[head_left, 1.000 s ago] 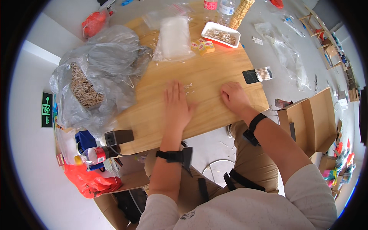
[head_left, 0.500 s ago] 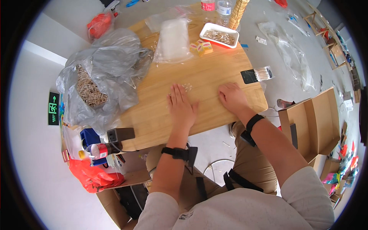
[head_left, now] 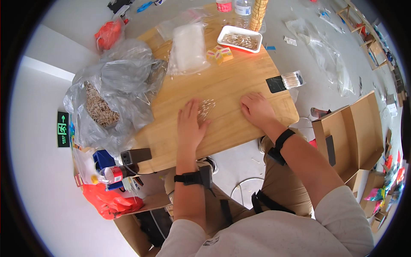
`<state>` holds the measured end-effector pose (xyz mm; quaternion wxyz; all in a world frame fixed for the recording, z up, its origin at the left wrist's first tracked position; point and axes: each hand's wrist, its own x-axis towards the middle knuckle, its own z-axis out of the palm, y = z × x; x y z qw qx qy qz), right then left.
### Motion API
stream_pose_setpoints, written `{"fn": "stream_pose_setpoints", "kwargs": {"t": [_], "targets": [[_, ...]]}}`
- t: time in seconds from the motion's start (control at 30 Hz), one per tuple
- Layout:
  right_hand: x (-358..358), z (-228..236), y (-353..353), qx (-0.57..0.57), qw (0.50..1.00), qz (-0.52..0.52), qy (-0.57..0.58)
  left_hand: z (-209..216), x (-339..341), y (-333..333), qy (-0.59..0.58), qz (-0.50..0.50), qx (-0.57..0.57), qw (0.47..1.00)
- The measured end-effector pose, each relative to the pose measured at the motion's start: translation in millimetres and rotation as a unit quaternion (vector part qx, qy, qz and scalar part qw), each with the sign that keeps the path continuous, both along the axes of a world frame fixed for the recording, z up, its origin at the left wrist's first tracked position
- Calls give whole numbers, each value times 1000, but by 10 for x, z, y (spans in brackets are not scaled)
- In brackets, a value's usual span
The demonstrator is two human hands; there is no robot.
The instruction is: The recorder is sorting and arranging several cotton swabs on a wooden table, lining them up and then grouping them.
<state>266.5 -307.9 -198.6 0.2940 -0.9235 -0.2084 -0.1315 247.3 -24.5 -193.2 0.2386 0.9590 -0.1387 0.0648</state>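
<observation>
My left hand (head_left: 190,124) lies flat on the wooden table (head_left: 222,83), its fingers stretched out and pointing away from me. A small loose bunch of cotton swabs (head_left: 207,109) rests against its thumb side, with the white tips fanned toward the far right. Part of the bunch may be under the hand. My right hand (head_left: 258,110) rests on the table to the right of the swabs and apart from them. Its fingers are curled in, so whatever they may hold is hidden. To its right, a clear packet of swabs (head_left: 292,80) with a black card lies at the table's edge.
A grey plastic bag (head_left: 128,68) full of swabs covers the table's left side. Farther back are a clear bag (head_left: 188,49), small yellow boxes (head_left: 220,55), a white tray (head_left: 239,32) of swabs and bottles (head_left: 242,9). A cardboard box (head_left: 349,132) stands at the right.
My left hand has moved left, off the bunch of cotton swabs, so more of them shows beside the thumb. My right hand keeps its place and pose; the view has shifted slightly.
</observation>
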Motion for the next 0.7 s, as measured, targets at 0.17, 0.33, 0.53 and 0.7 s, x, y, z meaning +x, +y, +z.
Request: {"fn": "stream_pose_setpoints", "kwargs": {"t": [0.17,0.33,0.53,0.7], "targets": [[-1,-12,58,15,1000,-2,10,-2,66,307,-6,-19,-109,994],[50,144,18,7,998,-2,69,101,112,203,-12,-23,-161,987],[106,378,316,194,939,-91,270,45,142,258,-56,-58,-155,985],[174,249,546,198,972,-34,121,50,132,281,64,24,-329,942]]}}
